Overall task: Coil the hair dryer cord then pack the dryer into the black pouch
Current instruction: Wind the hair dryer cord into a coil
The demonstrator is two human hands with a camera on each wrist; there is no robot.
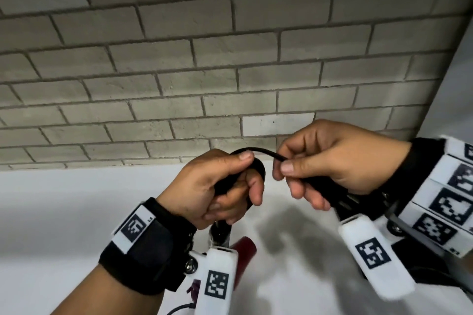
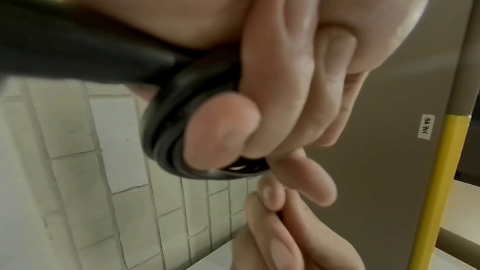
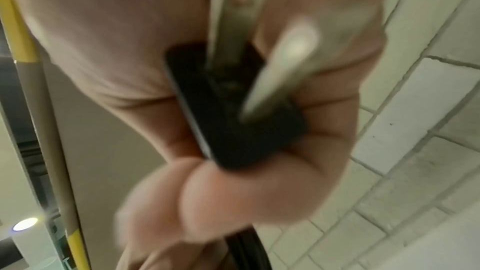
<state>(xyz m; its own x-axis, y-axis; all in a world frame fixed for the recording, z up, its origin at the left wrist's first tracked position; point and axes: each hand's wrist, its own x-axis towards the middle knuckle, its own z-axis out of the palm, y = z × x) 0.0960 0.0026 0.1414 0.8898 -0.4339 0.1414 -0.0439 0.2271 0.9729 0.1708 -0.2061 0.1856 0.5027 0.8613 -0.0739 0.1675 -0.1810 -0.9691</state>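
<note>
My left hand (image 1: 243,174) grips a small coil of the black cord (image 1: 258,163), its loops wound around the curled fingers; in the left wrist view the coil (image 2: 166,130) rings a fingertip. A short stretch of cord (image 1: 263,150) arcs across to my right hand (image 1: 284,162), which pinches it between thumb and forefinger. That hand also holds the black plug (image 3: 233,126) in its palm, metal prongs (image 3: 283,63) pointing at the wrist camera. A dark red part (image 1: 244,250), probably the dryer, shows below the left hand. The black pouch is not in view.
A grey brick wall (image 1: 230,59) stands close behind the hands, above a white tabletop (image 1: 64,212). A grey panel (image 2: 389,130) with a yellow post (image 2: 441,171) stands to the right. A thin dark cord end (image 1: 179,309) lies near the bottom edge.
</note>
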